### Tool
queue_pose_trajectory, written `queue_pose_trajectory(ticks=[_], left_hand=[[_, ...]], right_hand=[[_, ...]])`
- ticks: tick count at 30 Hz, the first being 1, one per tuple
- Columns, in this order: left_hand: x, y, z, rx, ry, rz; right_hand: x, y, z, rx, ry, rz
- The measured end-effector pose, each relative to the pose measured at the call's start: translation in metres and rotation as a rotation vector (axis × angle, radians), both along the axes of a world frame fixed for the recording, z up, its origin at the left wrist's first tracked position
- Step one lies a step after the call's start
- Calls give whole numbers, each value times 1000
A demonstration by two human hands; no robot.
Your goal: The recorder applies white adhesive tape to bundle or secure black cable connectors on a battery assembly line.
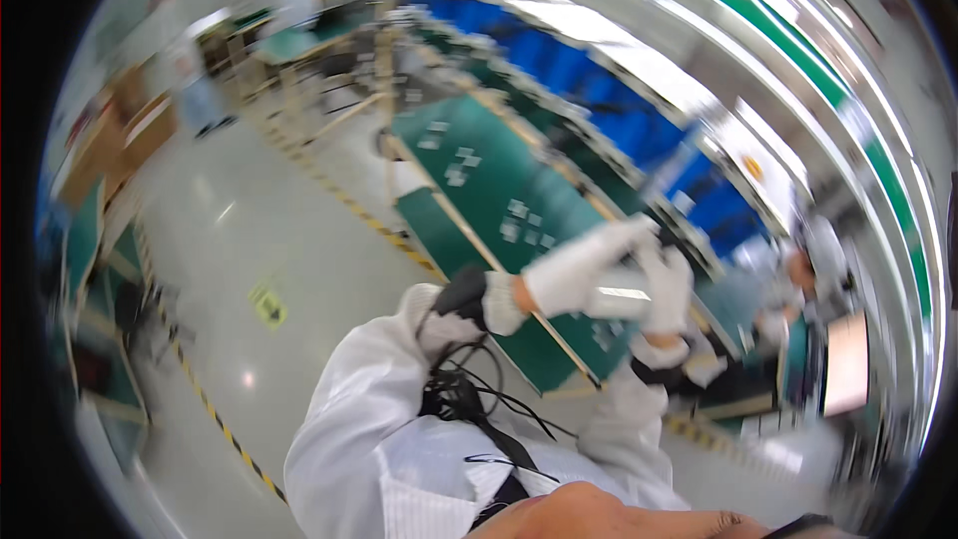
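Observation:
Both hands wear white gloves and come together over the green workbench, a little right of centre. A small whitish box-shaped object with a bright top shows between them; blur hides its exact kind. My left hand reaches in from the left, its fingers curled over the far side of this object. My right hand closes on its right side, with the fingertips close to those of the left. Small pale pieces lie in groups on the bench top.
Blue bins line a rack behind the bench. A co-worker in white is at the right, near a lit screen. Cardboard boxes stand far left. Yellow-black tape marks the floor. Black cables hang at my front.

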State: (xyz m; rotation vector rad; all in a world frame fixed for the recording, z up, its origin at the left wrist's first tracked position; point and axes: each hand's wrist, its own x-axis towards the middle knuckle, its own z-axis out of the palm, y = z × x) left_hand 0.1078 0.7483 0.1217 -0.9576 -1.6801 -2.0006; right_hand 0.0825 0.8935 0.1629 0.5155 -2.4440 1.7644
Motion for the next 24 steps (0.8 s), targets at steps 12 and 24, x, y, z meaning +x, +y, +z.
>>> queue_pose_trajectory(ticks=[12,24], left_hand=[[-13,10,-17,-140,127,330],[-42,-29,0,100,-442,-139]], right_hand=[[-10,12,-30,-526,-99,60],[-14,10,-45,-533,17,75]])
